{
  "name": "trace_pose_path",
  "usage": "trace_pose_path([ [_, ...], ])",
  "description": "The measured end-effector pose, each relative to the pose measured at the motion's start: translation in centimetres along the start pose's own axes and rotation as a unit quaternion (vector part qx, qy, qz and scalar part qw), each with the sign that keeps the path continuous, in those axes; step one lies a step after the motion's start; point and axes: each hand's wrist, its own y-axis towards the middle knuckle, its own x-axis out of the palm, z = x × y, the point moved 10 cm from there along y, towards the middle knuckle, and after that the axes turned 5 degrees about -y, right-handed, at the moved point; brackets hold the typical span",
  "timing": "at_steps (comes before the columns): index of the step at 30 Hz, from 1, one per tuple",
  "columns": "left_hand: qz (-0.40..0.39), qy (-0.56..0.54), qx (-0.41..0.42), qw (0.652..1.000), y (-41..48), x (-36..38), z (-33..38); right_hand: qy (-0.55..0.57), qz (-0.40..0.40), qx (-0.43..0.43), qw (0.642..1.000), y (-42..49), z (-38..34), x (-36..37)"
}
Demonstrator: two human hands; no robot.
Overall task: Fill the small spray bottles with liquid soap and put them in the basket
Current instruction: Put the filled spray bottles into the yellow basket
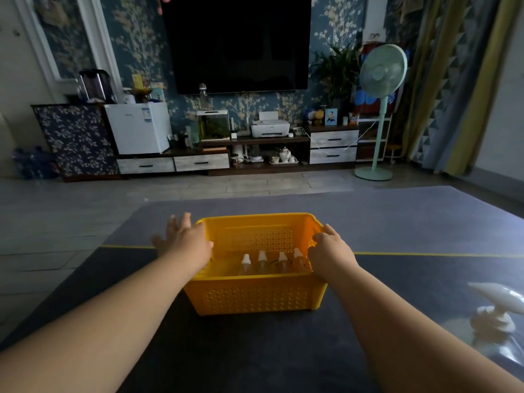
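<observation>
While the dark mat (255,350) stretches across the floor, the yellow basket (255,296) sits square in the middle of it. Left hand (184,241) rests at the left rim, fingers spread wide, holding nothing; right hand (331,251) curls over the right rim. Four small spray bottles (262,263) stand upright inside, white caps up.

Home living room. Large dark wall-mounted TV (236,42) at top centre on floral wallpaper (136,46); low media cabinet (255,154) below with fish tank (213,125), printer (270,128), tea set (284,156). Standing fan (381,109) and curtains (453,80) at right; mini fridge (139,127) at left.
</observation>
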Motion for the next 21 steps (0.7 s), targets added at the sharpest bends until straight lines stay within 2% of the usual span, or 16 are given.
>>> trace_pose_path([
  [2, -0.040, -0.063, -0.053, 0.996, -0.9, 1.0, -2.6, -0.004, -0.001, 0.015, 1.000, 0.0, 0.0, -0.4],
  [5, -0.075, -0.125, -0.047, 0.988, -2.4, 2.6, -3.0, 0.001, 0.000, 0.019, 1.000, -0.2, -0.2, -0.7],
  [9, -0.035, -0.167, -0.061, 0.983, -2.2, 2.7, -3.0, 0.008, 0.028, 0.017, 0.999, 0.4, -0.1, -0.9],
  [14, -0.031, -0.194, -0.090, 0.976, 0.4, 3.2, -3.1, 0.002, 0.050, 0.021, 0.999, 3.1, -0.5, -0.9],
  [21, -0.009, -0.281, -0.124, 0.952, 6.1, 4.7, -2.7, -0.005, 0.044, 0.022, 0.999, 8.6, -1.2, -0.3],
])
